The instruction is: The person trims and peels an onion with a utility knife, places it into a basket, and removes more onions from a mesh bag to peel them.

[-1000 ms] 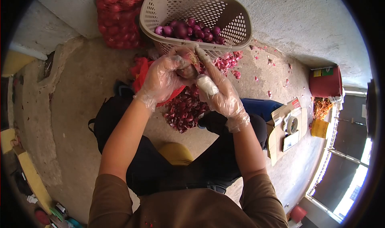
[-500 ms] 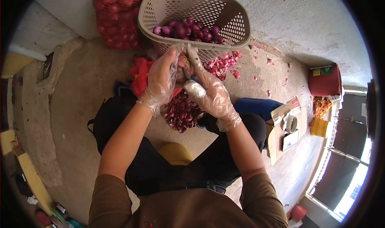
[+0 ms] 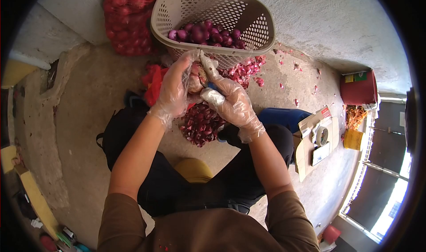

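My left hand [image 3: 173, 89], in a clear plastic glove, is closed around a red onion [image 3: 195, 78] with pale, dry-looking skin at one end. Against the onion's right side is my right hand [image 3: 234, 102], gloved too, its thumb near the onion's top. It grips a small knife [image 3: 209, 86]; only a bit of blue and a dark edge show, the rest being hidden by the fingers. White wrapping covers one of its fingers. Beneath both hands lies a heap of dark red onion skins [image 3: 200, 127]. Just beyond them, a beige perforated basket [image 3: 213, 50] holds several shiny purple onions [image 3: 216, 35].
A red net sack [image 3: 128, 26] full of onions leans by the basket. Lighter peelings [image 3: 245, 71] and red netting [image 3: 153, 84] lie on the floor. To the right are a blue container [image 3: 282, 118], a cardboard piece [image 3: 302, 156] with a tape roll [image 3: 322, 136], and a red bucket [image 3: 360, 90].
The onion has turned and shows more of its side between my hands. My right hand has shifted slightly left and down along it. The basket appears a little further left in view.
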`<state>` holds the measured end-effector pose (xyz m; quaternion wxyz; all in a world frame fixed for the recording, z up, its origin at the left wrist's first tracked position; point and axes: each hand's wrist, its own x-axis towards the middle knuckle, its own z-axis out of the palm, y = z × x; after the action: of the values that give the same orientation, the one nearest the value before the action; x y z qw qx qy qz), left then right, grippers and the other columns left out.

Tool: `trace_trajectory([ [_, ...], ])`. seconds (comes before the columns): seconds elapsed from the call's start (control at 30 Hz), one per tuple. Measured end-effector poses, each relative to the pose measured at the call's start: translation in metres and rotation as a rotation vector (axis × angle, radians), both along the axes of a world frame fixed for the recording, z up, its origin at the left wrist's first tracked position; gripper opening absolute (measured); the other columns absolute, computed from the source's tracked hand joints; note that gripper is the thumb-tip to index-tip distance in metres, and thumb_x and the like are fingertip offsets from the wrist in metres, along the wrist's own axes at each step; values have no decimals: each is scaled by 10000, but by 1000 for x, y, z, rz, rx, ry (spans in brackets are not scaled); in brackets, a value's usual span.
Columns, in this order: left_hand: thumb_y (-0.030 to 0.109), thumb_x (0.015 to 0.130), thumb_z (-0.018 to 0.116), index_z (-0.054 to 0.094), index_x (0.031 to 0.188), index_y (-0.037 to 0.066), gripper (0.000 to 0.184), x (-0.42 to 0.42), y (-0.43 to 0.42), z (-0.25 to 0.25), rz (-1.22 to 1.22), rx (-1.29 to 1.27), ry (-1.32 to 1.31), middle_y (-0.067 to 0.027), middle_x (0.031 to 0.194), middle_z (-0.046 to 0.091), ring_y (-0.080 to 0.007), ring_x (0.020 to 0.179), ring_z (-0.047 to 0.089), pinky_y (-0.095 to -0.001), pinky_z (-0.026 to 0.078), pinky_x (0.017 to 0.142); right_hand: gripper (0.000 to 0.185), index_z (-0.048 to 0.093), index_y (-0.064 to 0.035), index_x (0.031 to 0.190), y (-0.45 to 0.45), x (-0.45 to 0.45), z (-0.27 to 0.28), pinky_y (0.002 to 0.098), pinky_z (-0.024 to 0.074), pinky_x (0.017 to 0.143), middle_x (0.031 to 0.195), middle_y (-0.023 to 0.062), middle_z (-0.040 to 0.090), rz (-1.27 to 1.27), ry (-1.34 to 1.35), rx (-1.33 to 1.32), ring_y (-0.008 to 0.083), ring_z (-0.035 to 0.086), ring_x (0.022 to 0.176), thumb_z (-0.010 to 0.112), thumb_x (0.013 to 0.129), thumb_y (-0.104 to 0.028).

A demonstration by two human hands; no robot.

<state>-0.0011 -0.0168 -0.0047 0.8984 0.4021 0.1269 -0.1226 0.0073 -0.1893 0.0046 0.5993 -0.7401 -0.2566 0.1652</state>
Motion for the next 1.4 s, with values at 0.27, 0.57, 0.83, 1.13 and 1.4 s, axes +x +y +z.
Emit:
trace_trajectory([
  [0.27,421,973,487,563,1233,109,413,1,6,4,-10,-24,96,-67,1139,655,-186,1034,643,-351,538,858,577,466,1,1422,0,3,0,283,470,770,895,129,650,-3,-148,-22,146,549,775,678,923,-196],
  [0.57,500,1010,397,509,1369,105,546,-1,-2,-14,-8,405,-265,0,1085,591,-76,804,524,-225,431,630,597,428,-42,1456,-2,5,-5,352,450,997,1322,230,578,-101,-16,-123,342,575,1230,661,928,-194],
  [0.83,568,993,398,551,1299,116,567,-3,-8,0,58,307,-51,20,962,615,-46,653,510,-201,390,493,629,349,-56,1505,-2,5,8,344,394,1071,1425,178,522,-16,-13,-103,283,496,1334,623,950,-172],
  [1.13,545,996,393,513,1311,140,528,-4,-2,4,-26,126,-138,25,1015,634,-45,633,525,-191,331,432,508,461,-86,1458,-8,4,12,282,466,913,1274,90,617,-93,180,-30,138,586,1049,596,970,-132],
  [1.4,568,985,408,496,1324,184,519,-4,-4,29,70,91,111,3,1148,625,-134,982,632,-321,537,681,496,495,-115,1445,-10,1,24,200,450,653,994,-29,611,-171,207,44,35,462,707,599,960,-104],
])
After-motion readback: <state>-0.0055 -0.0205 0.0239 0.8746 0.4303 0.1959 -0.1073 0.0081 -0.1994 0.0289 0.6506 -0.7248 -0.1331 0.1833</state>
